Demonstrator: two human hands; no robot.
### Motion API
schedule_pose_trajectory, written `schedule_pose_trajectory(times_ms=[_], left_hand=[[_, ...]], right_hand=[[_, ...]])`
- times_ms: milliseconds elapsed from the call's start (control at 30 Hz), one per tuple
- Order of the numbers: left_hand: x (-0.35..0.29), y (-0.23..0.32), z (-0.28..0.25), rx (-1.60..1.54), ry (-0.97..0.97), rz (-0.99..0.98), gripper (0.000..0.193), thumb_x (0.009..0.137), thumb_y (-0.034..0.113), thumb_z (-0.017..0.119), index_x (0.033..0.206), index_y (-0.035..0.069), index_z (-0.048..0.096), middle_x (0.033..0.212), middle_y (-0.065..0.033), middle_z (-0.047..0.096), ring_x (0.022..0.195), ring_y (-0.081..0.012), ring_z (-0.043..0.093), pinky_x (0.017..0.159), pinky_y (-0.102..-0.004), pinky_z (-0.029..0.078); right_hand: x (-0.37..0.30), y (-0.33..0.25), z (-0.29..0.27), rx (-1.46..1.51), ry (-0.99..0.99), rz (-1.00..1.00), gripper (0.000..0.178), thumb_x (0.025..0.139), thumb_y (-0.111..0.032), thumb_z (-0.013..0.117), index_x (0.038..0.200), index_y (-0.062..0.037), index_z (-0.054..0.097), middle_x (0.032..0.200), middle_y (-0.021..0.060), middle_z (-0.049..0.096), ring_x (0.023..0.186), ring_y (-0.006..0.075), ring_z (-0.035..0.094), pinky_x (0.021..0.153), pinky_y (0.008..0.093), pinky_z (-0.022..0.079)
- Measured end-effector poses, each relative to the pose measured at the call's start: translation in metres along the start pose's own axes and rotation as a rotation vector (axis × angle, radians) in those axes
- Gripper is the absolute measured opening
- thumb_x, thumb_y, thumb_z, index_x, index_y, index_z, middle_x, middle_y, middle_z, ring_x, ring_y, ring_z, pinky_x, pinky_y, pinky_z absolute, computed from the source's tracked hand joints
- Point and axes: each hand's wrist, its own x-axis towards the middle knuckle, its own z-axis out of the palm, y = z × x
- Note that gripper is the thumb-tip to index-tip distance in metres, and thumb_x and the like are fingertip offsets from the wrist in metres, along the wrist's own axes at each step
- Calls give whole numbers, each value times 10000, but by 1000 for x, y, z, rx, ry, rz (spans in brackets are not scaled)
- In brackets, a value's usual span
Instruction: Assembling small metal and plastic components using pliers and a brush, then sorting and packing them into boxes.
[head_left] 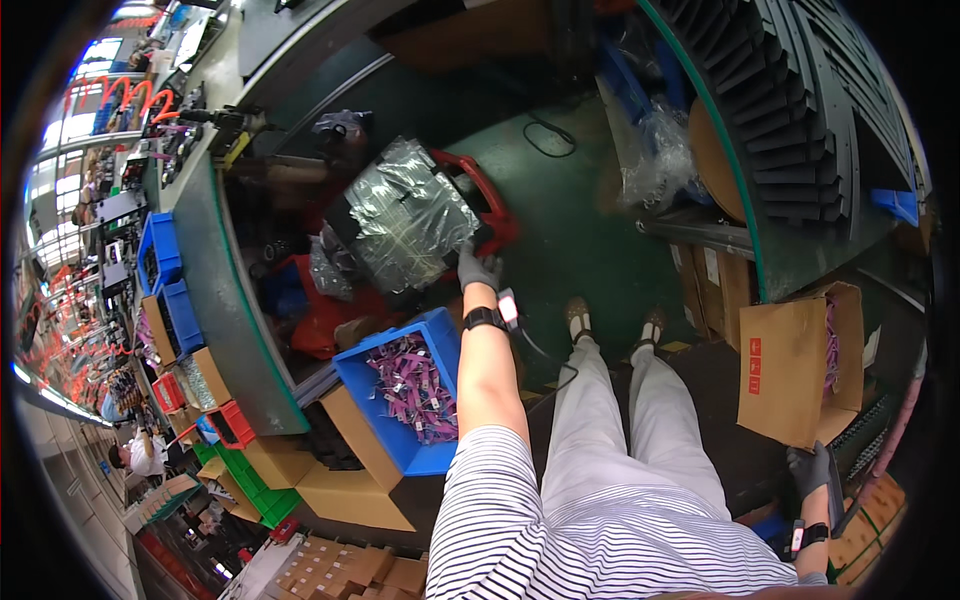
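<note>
My left hand (pixel 478 268), in a grey glove, reaches forward with its fingers closed at the near right corner of a flat bundle wrapped in clear plastic (pixel 405 215). This bundle lies on a red plastic chair (pixel 488 200). Far to the right, my right hand (pixel 810 470), in a dark glove, is closed at the near lower edge of an open cardboard box (pixel 790 375); some fingertips are hidden there. Purple pieces (pixel 832 340) show inside that box. Beside my left forearm stands a blue bin (pixel 430 460) holding many small purple-and-white parts (pixel 412 390).
A green-edged worktable (pixel 235 300) runs along the left, with blue bins (pixel 160 255) beyond it. On the right, a rack table (pixel 790 265) bears rows of dark metal strips (pixel 790 130). Cartons (pixel 710 280) stand under it. A black cable (pixel 550 135) lies on the green floor.
</note>
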Motion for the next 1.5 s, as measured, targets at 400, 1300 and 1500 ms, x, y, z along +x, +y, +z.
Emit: schedule_pose_trajectory(times_ms=[400, 1300, 1500], left_hand=[[65, -37, -8, -342, -115, 48, 275, 804, 390, 615, 942, 157, 571, 857, -10, 608, 792, -192, 560, 690, -342, 443], [-262, -495, -506, 18, 316, 329, 243, 784, 142, 617, 1017, 97, 568, 846, -17, 576, 735, -137, 536, 654, -308, 435], [-329, -556, -671, -52, 368, 284, 351, 757, 158, 634, 1083, 45, 567, 948, -35, 599, 843, -161, 548, 760, -300, 426]], right_hand=[[11, 4, 45, -298, 200, -63, 385, 884, -322, 363, 982, -3, 554, 705, 133, 586, 537, 198, 546, 450, 264, 437], [-33, 72, -132, -529, -177, 44, 202, 862, -238, 449, 937, -92, 565, 688, 71, 591, 528, 156, 519, 450, 231, 411], [-12, 119, -178, -531, -223, 62, 197, 881, -232, 444, 952, -96, 567, 722, 68, 598, 547, 155, 533, 453, 230, 441]])
